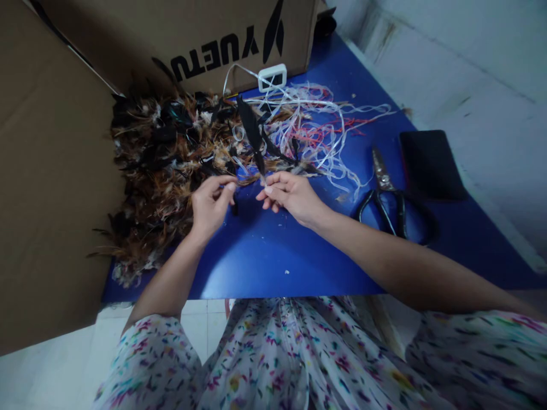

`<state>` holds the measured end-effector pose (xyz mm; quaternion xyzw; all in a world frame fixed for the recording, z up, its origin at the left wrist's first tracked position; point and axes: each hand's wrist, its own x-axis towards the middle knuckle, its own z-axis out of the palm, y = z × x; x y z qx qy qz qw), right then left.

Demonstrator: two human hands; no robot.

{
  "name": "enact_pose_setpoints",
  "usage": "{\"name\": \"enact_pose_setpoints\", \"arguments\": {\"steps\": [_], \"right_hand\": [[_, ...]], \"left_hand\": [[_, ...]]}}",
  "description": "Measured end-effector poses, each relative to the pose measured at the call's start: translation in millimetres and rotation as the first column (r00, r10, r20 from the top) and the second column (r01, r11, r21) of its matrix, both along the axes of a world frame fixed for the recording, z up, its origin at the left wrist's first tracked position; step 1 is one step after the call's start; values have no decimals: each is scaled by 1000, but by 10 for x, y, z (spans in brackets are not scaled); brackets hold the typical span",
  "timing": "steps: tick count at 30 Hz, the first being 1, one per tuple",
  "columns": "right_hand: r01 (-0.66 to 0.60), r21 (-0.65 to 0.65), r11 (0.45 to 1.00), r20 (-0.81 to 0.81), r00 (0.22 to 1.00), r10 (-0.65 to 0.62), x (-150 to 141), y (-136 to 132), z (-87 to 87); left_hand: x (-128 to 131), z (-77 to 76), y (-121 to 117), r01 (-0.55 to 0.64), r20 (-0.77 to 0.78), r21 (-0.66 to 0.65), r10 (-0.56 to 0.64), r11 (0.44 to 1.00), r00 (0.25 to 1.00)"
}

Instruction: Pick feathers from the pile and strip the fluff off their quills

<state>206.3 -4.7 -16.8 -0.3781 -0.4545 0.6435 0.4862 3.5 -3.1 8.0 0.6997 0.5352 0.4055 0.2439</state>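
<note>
My right hand (294, 196) pinches a long black feather (250, 126) by its pale quill end, between thumb and fingers. The feather stands up from the fingertips and leans left. A short way to its left, my left hand (209, 206) has thumb and forefinger closed together. What they hold, if anything, is too small to make out. Behind and left of that hand spreads a thick heap of brown and black feathers (158, 154). Just beyond my right hand lies a tangle of white and red strips (316, 128).
A cardboard box (128, 34) stands at the back, and brown cardboard (51, 171) rises at the left. Black-handled scissors (387, 191) and a dark flat phone-like object (431, 165) lie right on the blue table (273, 262). A small white-framed device (272, 77) stands against the box.
</note>
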Motion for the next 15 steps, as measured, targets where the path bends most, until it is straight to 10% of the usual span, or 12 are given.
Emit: {"name": "enact_pose_setpoints", "arguments": {"steps": [6,15], "right_hand": [[-97,94,991,68,994,91,-94,-97,-54],[-111,310,944,385,923,-18,-51,-132,-50]], "left_hand": [[236,-95,-145,222,104,-163,-207,961,973],[237,-208,-105,163,231,-246,-105,955,967]]}}
